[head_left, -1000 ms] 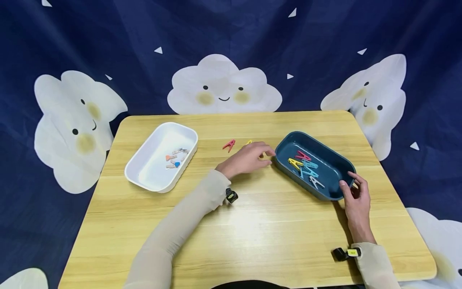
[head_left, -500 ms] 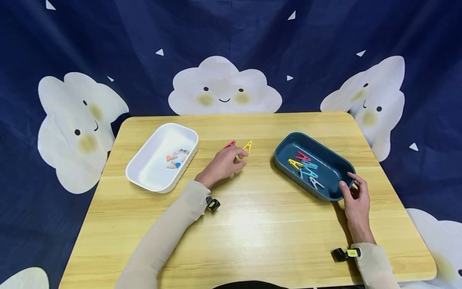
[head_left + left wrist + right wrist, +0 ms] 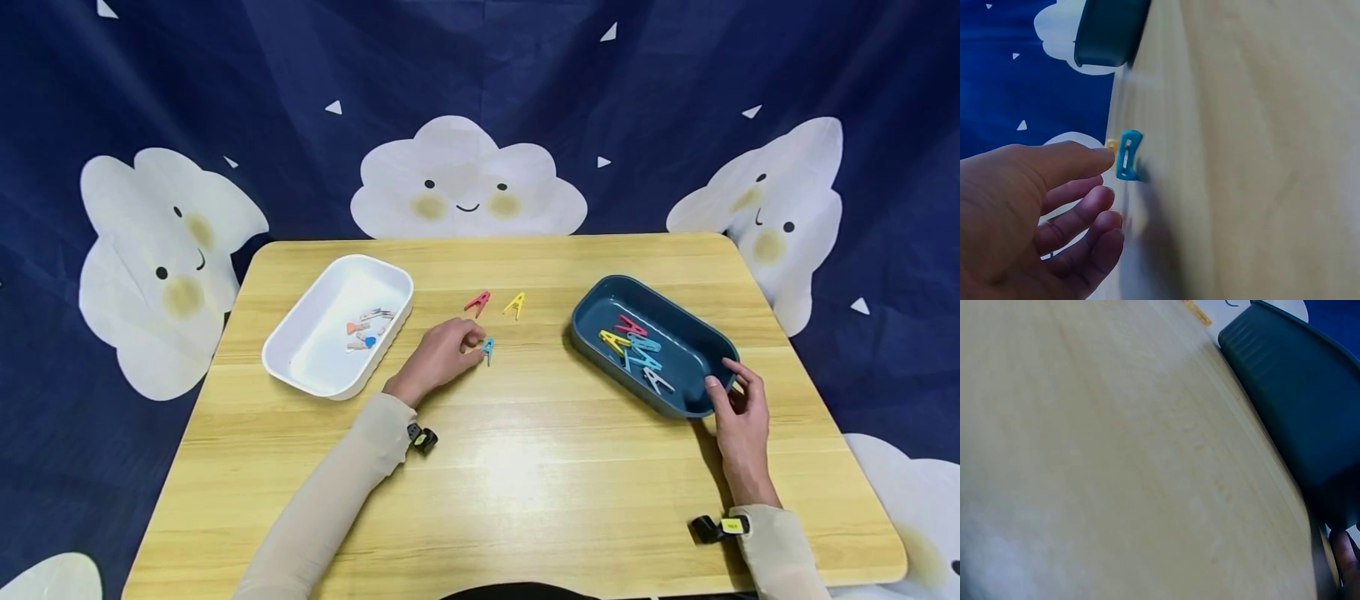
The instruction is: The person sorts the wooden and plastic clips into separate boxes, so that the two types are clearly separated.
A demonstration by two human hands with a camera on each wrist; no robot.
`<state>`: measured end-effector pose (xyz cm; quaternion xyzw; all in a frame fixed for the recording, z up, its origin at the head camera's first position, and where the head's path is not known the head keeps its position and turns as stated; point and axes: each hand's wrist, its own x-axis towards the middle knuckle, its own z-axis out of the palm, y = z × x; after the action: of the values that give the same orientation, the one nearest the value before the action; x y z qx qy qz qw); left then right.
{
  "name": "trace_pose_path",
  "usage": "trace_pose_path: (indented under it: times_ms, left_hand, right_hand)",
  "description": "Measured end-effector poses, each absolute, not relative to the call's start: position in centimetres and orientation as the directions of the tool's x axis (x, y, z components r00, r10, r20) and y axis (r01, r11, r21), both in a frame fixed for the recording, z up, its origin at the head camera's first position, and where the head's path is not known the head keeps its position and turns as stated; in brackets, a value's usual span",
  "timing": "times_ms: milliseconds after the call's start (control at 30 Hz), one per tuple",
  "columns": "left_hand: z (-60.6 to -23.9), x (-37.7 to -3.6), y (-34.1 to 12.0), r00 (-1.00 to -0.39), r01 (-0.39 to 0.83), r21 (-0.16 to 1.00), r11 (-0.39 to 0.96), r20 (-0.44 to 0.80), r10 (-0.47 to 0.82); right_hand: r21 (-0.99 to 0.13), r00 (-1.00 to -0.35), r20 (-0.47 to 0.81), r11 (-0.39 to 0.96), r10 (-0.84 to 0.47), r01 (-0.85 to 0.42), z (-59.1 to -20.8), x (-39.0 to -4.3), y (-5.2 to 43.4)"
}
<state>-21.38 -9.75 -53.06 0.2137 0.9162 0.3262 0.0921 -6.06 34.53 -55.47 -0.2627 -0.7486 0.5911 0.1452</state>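
A light blue clothespin [image 3: 488,347] stands on the table at the fingertips of my left hand [image 3: 441,354]. In the left wrist view the thumb tip is right beside the blue clothespin [image 3: 1127,156], and the other fingers hang loosely bent below with nothing between them. Behind it lie a red clothespin [image 3: 477,303] and a yellow clothespin [image 3: 515,305]. My right hand [image 3: 741,425] grips the near right end of a dark teal tub [image 3: 675,312], thumb over the rim. Inside the tub lie several plastic clothespins in blue, red, yellow and white.
To the left a white tub [image 3: 303,321] holds several small wooden pegs [image 3: 362,327], some with orange or blue parts. Both tubs stand on a light wooden table [image 3: 480,500]. A dark blue cloth with clouds [image 3: 480,67] hangs behind the table.
My left hand has moved left from beside the teal tub, past the yellow and red clothespins, and back to the blue clothespin, now uncovered. The right hand has stayed on the tub.
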Motion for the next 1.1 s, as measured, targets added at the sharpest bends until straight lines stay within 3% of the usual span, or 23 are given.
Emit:
trace_pose_path:
  times_ms: [733,1100]
  left_hand:
    - [-54.1,-20.7,-10.5,-0.900,0.355,0.594,0.722,0.010,0.435]
    - [-53.1,-21.5,-8.7,-0.891,0.386,0.592,0.707,0.041,0.452]
  right_hand:
    - [-0.961,-0.818,-0.094,0.164,0.568,0.224,-55.4,-6.1,34.4]
    - [-0.966,-0.820,-0.075,0.163,0.568,0.201,-55.4,-6.0,34.4]
